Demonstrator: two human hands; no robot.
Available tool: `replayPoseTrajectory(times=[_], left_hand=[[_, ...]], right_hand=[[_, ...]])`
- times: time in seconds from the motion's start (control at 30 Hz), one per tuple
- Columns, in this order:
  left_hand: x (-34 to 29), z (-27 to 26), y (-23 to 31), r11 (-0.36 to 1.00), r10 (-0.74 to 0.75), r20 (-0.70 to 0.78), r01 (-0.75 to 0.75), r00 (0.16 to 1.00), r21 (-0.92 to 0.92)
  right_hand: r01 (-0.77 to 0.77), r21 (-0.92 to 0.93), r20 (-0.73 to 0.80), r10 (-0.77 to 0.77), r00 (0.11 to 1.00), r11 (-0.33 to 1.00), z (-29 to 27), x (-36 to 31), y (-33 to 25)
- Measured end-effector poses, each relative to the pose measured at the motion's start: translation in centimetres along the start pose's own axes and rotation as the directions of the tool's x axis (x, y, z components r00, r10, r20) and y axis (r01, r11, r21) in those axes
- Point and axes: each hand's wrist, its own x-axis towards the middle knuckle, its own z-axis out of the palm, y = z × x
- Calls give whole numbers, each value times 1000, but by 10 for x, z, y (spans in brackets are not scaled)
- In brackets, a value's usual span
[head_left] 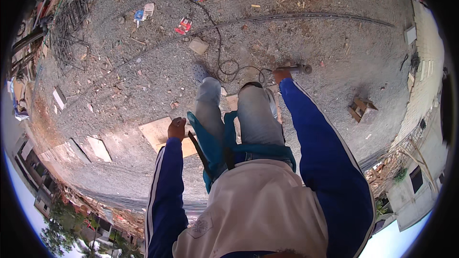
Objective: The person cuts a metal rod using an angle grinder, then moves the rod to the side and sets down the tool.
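Observation:
My right hand [282, 75] is closed round the body of a grey angle grinder [301, 69], held low over the gravel in front of my right knee. A black power cord [229, 70] runs from the tool in loops across the ground. My left hand [177, 128] hangs beside my left thigh with its fingers curled; whatever is in them, if anything, is hidden. Near that hand lie a teal cloth [215, 148] around my hips and a dark strap [200, 153]. Below the left hand is a tan board [152, 134] on the ground.
Long thin metal rods [306, 16] cross the gravel ahead. A stone block [198, 45] and litter, including a red packet [183, 26], lie around the cord. Bent metal bars [69, 43] pile up at far left. A small brown open frame [361, 109] stands right.

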Motion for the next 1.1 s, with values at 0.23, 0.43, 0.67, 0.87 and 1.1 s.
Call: replayPoseTrajectory(times=[0.23,0.43,0.67,0.87,1.1], left_hand=[[202,-63,43,997,59,-72,-63,996,-53],[292,-7,131,987,149,60,-152,987,49],[358,76,190,952,165,-28,-167,986,-256],[476,153,181,980,-123,-704,198,700,26],[519,217,171,939,-303,-681,331,667,-93]], right_hand=[[-327,766,129,365,922,554,44,77,-98],[-268,851,96,367,925,452,9,190,-84],[-274,785,77,351,933,556,12,308,-48],[41,731,-356,330,875,681,51,384,-45],[287,889,-453,604,656,356,84,410,-49]])
